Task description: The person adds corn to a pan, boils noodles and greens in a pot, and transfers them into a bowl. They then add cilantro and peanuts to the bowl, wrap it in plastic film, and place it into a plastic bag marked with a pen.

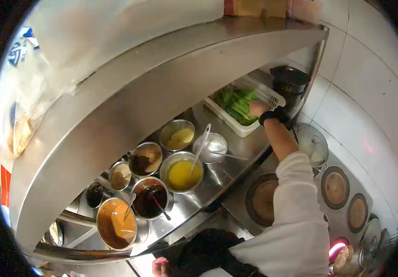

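Observation:
My right hand (257,109), with a black band at the wrist, is down in a white plastic basket (236,125). Its fingers are closed on leafy greens (236,102), though the fingertips are hidden among the leaves. At the bottom edge of the view is my left hand (160,267), low beside my dark clothing. Its fingers look curled in, and nothing shows in them; the frame cuts off part of it. Left of the basket, a white-handled spoon (203,142) leans in a metal bowl of yellow liquid (183,175).
Metal pots hold orange sauce (118,221) and dark sauce (151,201), each with a spoon. Several smaller bowls stand behind. A steel shelf (162,74) overhangs the counter. Round hot plates (335,187), a lidded pot (313,145) and a glowing burner (338,248) are at right.

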{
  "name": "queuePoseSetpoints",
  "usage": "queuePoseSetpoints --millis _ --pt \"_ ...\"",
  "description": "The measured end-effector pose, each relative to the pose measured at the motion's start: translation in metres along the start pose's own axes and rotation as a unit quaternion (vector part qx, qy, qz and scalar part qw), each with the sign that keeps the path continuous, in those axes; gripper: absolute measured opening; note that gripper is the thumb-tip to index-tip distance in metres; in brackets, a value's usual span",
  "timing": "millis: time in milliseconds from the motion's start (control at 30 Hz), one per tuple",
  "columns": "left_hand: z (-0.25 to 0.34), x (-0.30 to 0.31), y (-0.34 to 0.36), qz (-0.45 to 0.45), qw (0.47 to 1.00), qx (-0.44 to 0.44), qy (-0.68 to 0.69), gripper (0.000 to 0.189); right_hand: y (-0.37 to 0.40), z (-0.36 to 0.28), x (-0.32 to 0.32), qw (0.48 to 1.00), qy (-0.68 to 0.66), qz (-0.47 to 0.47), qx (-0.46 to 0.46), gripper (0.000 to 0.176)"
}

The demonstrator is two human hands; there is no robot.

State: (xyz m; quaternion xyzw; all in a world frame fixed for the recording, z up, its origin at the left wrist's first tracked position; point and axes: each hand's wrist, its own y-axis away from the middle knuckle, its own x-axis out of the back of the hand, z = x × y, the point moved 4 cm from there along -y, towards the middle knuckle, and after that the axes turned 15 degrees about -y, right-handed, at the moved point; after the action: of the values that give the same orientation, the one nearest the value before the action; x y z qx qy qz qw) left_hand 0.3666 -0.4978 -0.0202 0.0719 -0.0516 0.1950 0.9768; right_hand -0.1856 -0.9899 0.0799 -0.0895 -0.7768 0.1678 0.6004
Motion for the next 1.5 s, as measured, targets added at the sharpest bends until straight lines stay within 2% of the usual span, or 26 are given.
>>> queuePoseSetpoints --millis 33,100,133,200,267,300,333,367,400,467,500,633,700,767,867,933,1000,1033,1100,1133,1200,1233,1300,1333,1400,1500 --pt "0.000 -0.004 -0.003 -0.001 1.000 -0.002 -0.004 0.011 0.002 -0.006 0.011 1.000 -0.002 -0.001 -0.002 0.045" --pt "-0.005 -0.013 -0.011 -0.004 0.999 -0.023 -0.030 0.009 0.008 -0.035 0.038 0.965 -0.093 -0.243 0.015 0.035" --pt "-0.005 -0.017 -0.014 -0.007 0.997 -0.048 -0.053 0.007 0.004 -0.027 0.034 0.965 -0.093 -0.245 0.014 0.035" --pt "0.000 -0.024 -0.017 0.001 0.997 -0.029 -0.068 0.008 -0.006 -0.001 0.021 0.975 -0.105 -0.196 -0.008 0.034" --pt "-0.010 -0.024 -0.023 -0.024 0.996 0.066 -0.057 0.012 -0.003 0.009 0.015 0.978 -0.114 -0.175 -0.020 0.034" --pt "-0.033 -0.021 -0.030 -0.015 0.994 -0.031 -0.107 0.021 -0.002 0.009 0.025 0.990 -0.054 -0.130 0.018 0.037" --pt "-0.032 -0.021 -0.030 -0.014 0.994 -0.029 -0.109 0.021 0.002 0.003 0.037 0.995 0.004 -0.079 0.056 0.042" --pt "-0.030 -0.025 -0.031 -0.031 0.997 -0.003 -0.068 0.017 0.008 -0.013 0.050 0.989 -0.056 -0.123 -0.054 0.049" --pt "-0.027 -0.029 -0.033 -0.049 0.998 0.022 -0.027 0.013 0.008 -0.027 0.054 0.989 -0.059 -0.125 -0.054 0.049" --pt "-0.020 -0.033 -0.036 -0.043 0.998 0.006 -0.037 0.007 0.010 -0.040 0.047 0.967 -0.038 -0.225 -0.109 0.053" --pt "-0.019 -0.034 -0.037 -0.054 0.998 0.009 -0.035 0.007 0.009 -0.035 0.030 0.974 0.058 -0.215 -0.028 0.051" --pt "-0.020 -0.035 -0.039 -0.056 0.997 0.011 -0.047 0.005 -0.042 0.078 -0.052 0.972 0.013 -0.218 -0.088 0.039" --pt "-0.018 -0.038 -0.038 -0.056 0.998 0.012 -0.032 0.005 -0.060 0.118 -0.081 0.942 0.176 -0.210 0.191 0.026" --pt "-0.017 -0.040 -0.039 -0.055 0.998 0.015 -0.015 0.004 -0.038 0.064 0.000 0.984 -0.045 -0.174 0.021 0.027" --pt "-0.011 -0.041 -0.039 -0.068 0.996 0.030 -0.059 0.004 -0.017 0.010 0.058 0.982 -0.125 -0.138 -0.014 0.029" --pt "0.007 -0.048 -0.041 -0.058 0.998 -0.034 -0.014 0.005 -0.002 -0.017 0.086 0.983 -0.149 -0.106 -0.025 0.031" --pt "0.019 -0.049 -0.042 -0.071 0.996 -0.039 -0.040 0.005 0.014 -0.046 0.113 0.978 -0.175 -0.074 -0.084 0.033" --pt "0.022 -0.050 -0.042 -0.083 0.993 -0.045 -0.066 0.005 0.006 -0.028 0.100 0.978 -0.174 -0.076 -0.083 0.033" --pt "0.023 -0.047 -0.041 -0.086 0.992 -0.043 -0.081 0.006 -0.007 0.018 0.050 0.963 -0.132 -0.235 -0.002 0.046" --pt "0.024 -0.046 -0.043 -0.090 0.991 -0.043 -0.094 0.006 -0.005 0.012 0.051 0.963 -0.132 -0.236 -0.002 0.046" --pt "0.026 -0.044 -0.045 -0.088 0.991 -0.020 -0.101 0.007 -0.001 -0.014 0.077 0.977 -0.194 0.038 0.074 0.046" --pt "0.027 -0.043 -0.045 -0.087 0.990 0.004 -0.110 0.009 0.002 -0.020 0.077 0.977 -0.195 0.036 0.075 0.046" --pt "0.034 -0.044 -0.045 -0.096 0.988 -0.009 -0.118 0.009 0.010 -0.028 0.069 0.995 -0.079 -0.041 0.046 0.041" --pt "0.037 -0.046 -0.045 -0.104 0.987 -0.025 -0.121 0.009 0.002 -0.012 0.051 0.995 -0.079 -0.040 0.048 0.041" --pt "0.034 -0.050 -0.041 -0.096 0.992 0.004 -0.078 0.009 -0.027 0.050 -0.012 0.993 -0.086 -0.064 -0.041 0.038" --pt "0.045 -0.056 -0.036 -0.109 0.987 0.008 -0.122 0.011 -0.038 0.069 -0.019 0.993 -0.110 -0.004 -0.043 0.036"
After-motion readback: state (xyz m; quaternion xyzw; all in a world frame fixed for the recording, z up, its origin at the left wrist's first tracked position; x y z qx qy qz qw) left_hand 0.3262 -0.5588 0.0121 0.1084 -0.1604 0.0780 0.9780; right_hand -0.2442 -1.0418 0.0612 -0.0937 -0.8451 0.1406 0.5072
